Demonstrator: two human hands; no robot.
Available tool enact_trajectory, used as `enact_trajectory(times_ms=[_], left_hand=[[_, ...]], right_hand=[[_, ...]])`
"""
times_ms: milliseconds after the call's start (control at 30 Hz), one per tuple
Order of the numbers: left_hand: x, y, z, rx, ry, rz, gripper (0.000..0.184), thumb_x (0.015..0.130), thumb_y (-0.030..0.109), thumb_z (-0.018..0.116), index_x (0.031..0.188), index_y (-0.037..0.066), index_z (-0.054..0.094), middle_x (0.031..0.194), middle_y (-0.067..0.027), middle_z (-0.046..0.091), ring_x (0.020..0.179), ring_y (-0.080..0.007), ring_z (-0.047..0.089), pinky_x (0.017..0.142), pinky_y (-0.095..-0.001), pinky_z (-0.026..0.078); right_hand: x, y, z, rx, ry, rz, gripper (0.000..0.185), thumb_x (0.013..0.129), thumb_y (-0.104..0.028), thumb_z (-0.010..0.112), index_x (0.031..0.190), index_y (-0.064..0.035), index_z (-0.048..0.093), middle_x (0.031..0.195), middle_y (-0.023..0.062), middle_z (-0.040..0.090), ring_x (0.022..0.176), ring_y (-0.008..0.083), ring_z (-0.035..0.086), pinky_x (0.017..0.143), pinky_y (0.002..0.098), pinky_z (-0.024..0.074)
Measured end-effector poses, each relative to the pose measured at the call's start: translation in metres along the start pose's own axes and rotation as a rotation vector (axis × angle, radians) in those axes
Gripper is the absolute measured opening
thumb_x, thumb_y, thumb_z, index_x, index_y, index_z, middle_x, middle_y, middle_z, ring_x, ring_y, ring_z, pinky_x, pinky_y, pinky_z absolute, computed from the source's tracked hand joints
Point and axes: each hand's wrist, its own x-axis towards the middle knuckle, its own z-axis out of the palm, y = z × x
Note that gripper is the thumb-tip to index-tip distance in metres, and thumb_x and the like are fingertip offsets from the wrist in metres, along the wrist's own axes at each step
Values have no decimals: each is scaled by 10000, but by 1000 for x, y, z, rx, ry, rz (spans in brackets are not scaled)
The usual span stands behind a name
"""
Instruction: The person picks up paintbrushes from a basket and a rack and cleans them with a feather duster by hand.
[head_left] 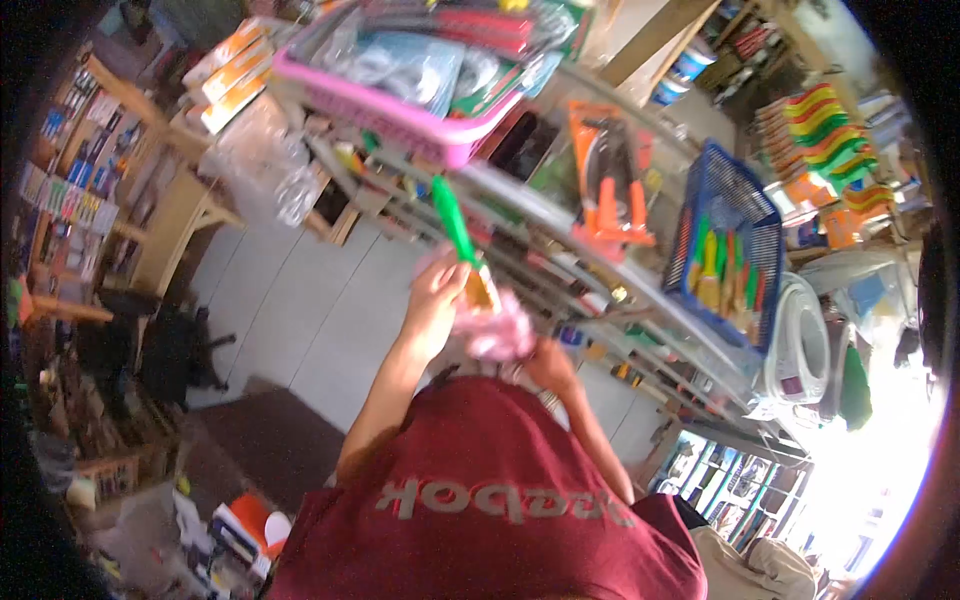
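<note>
My left hand [437, 297] is closed round a paintbrush [456, 222] near the middle of the picture. Its green handle points up and away, and the brownish end is down by the fingers. A crumpled pink cloth [503, 333], smeared by motion, bunches at the brush's lower end. My right hand [548, 366] is at the cloth's right side and appears to grip it, though blur hides most of the fingers. Both hands are in front of my dark red shirt, beside a glass display counter.
On the counter [520, 190] stand a pink basket [430, 130] of packaged goods, orange-handled pliers in packaging [610, 185] and a blue basket [715, 160] with several brushes. A white toilet seat [800, 340] is at the right. Grey floor tiles [290, 300] show at left, near cluttered shelves.
</note>
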Motion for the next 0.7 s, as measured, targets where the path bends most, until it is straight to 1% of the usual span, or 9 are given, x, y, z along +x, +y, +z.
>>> enact_trajectory(times_ms=[100, 167, 233, 267, 333, 433, 467, 600, 700], left_hand=[[9, -36, -21, 265, 60, 162, 502, 898, 125, 574, 1349, 16, 381, 1164, -84, 546, 1071, -166, 518, 915, -299, 427], [-2, -29, -21, -54, -198, -302, 329, 905, 179, 569, 1189, 27, 499, 917, -51, 592, 760, -164, 596, 701, -289, 503], [3, -77, -54, 267, -52, -225, 194, 904, 207, 580, 1012, 47, 595, 866, -8, 600, 787, -108, 585, 690, -255, 469], [-15, -45, -18, 395, -91, -208, 175, 874, 220, 628, 930, 55, 633, 894, 4, 603, 839, -103, 572, 744, -267, 450], [-9, -76, -28, 563, -73, -102, 194, 849, 210, 663, 900, 24, 650, 920, -18, 602, 867, -121, 575, 772, -274, 442], [-3, -88, -16, 819, -259, 186, 228, 836, 172, 675, 960, -17, 644, 967, -87, 595, 947, -166, 580, 801, -275, 455], [0, -104, -21, 513, -231, -42, 213, 831, 168, 682, 952, -5, 656, 975, -96, 598, 997, -186, 569, 819, -293, 462], [-2, -103, -22, 705, -447, 21, 329, 876, 169, 625, 1155, 7, 561, 1129, -120, 555, 1017, -168, 563, 839, -303, 461], [-15, -90, -17, 901, -583, -288, 485, 929, 329, 499, 1333, 76, 410, 1329, -152, 433, 1248, -246, 360, 1033, -327, 260]], right_hand=[[-21, -56, -29, 43, -61, -29, 372, 719, -392, 659, 743, -21, 688, 706, 212, 638, 650, 316, 641, 611, 423, 495], [-19, -37, -5, 44, -83, -29, 432, 770, -423, 631, 996, -54, 646, 913, 213, 649, 838, 356, 628, 751, 446, 483], [-8, -4, 18, 146, -159, -97, 645, 838, -507, 568, 1285, -71, 408, 1072, 190, 595, 977, 342, 586, 847, 423, 443], [-4, 12, 29, 213, -47, -311, 645, 877, -501, 526, 1319, -64, 357, 1136, 190, 549, 1028, 322, 558, 869, 408, 427], [-6, -15, -1, 248, -21, -214, 648, 903, -519, 479, 1341, -57, 355, 1134, 172, 554, 992, 298, 573, 846, 386, 440], [-20, -64, -60, 413, -273, 61, 634, 901, -548, 458, 1279, -39, 438, 998, 156, 613, 827, 230, 625, 668, 335, 507], [-19, -62, -60, 411, -270, 69, 628, 901, -549, 456, 1266, -37, 456, 971, 151, 621, 791, 211, 629, 621, 322, 513], [-14, -32, -36, 490, -334, 199, 605, 906, -544, 448, 1252, -49, 493, 963, 142, 626, 781, 158, 625, 510, 305, 514], [-28, -14, -10, 504, -211, 70, 609, 905, -568, 430, 1254, -79, 526, 1105, 143, 610, 990, 178, 582, 790, 315, 490]])
